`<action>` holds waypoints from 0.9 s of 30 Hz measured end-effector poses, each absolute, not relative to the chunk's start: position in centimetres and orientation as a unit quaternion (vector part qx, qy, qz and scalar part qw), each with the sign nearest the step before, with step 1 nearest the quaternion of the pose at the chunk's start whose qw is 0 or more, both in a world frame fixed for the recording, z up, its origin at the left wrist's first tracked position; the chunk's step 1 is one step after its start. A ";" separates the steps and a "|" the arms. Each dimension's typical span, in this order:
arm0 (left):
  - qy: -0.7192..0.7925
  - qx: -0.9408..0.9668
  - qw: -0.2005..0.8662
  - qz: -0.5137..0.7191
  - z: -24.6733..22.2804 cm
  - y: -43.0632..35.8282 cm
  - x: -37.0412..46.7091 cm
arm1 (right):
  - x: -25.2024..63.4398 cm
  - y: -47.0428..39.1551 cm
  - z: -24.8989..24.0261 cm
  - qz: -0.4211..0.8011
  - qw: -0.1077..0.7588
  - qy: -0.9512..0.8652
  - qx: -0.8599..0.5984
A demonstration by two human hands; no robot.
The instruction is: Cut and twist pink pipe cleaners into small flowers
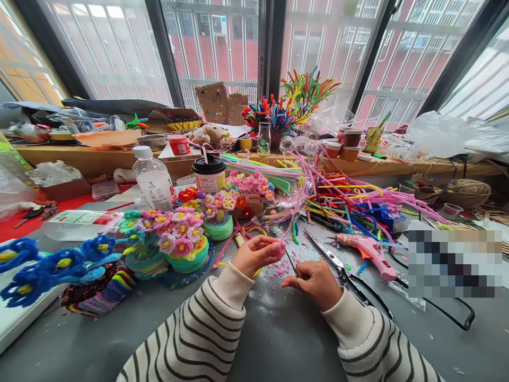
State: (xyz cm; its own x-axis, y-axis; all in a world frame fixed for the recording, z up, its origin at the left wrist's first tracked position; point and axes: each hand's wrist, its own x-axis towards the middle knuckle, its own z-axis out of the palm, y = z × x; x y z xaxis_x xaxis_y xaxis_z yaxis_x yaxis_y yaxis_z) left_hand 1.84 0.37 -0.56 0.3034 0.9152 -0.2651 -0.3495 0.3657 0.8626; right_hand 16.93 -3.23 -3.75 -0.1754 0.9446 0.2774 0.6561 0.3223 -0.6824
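My left hand (254,255) pinches a pink pipe cleaner (282,248) between thumb and fingers, over the middle of the grey table. In my right hand (320,284) is a slim pair of scissors (292,263), its blades pointing up and left to the pink piece. Whether the blades are closed on it, I cannot tell. Pink fluff clippings (278,269) are scattered beneath both hands. Just right of them lies a large pair of scissors (338,265) with black handles, beside a pink glue gun (368,252).
Pots of pipe-cleaner flowers (183,239) crowd the left, with a blue-flowered pot (97,289) nearer. Behind stand a plastic bottle (153,178) and a lidded cup (209,178). Loose pipe cleaners (358,196) spread across the back right. A cluttered wooden ledge (222,161) runs below the windows.
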 end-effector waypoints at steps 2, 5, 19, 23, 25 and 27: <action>0.398 0.367 0.718 0.437 -0.6 0.3 1.8 | 16.9 -3.3 -3.7 0.241 0.335 -0.736 -0.536; 0.397 0.384 0.711 0.435 -0.6 0.2 1.8 | 16.9 -3.4 -3.7 0.278 0.325 -0.735 -0.526; 0.417 0.386 0.691 0.447 -0.4 0.2 2.0 | 17.2 -3.2 -3.5 0.474 0.291 -0.720 -0.414; 0.416 0.408 0.665 0.468 -0.4 0.0 2.1 | 17.2 -3.3 -3.6 0.477 0.300 -0.722 -0.401; 0.414 0.416 0.662 0.467 -0.5 0.0 2.1 | 17.1 -3.4 -3.5 0.472 0.301 -0.718 -0.414; 0.413 0.421 0.663 0.460 -0.6 0.2 2.0 | 17.0 -3.4 -3.4 0.466 0.304 -0.706 -0.439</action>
State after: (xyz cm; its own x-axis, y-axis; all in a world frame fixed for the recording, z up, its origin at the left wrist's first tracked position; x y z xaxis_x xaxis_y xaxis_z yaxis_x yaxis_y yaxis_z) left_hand 2.02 0.18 -0.57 0.2350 0.9586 -0.1606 -0.2623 0.2217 0.9392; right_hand 17.03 -3.44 -3.43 -0.4297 0.9028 0.0191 0.3370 0.1800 -0.9241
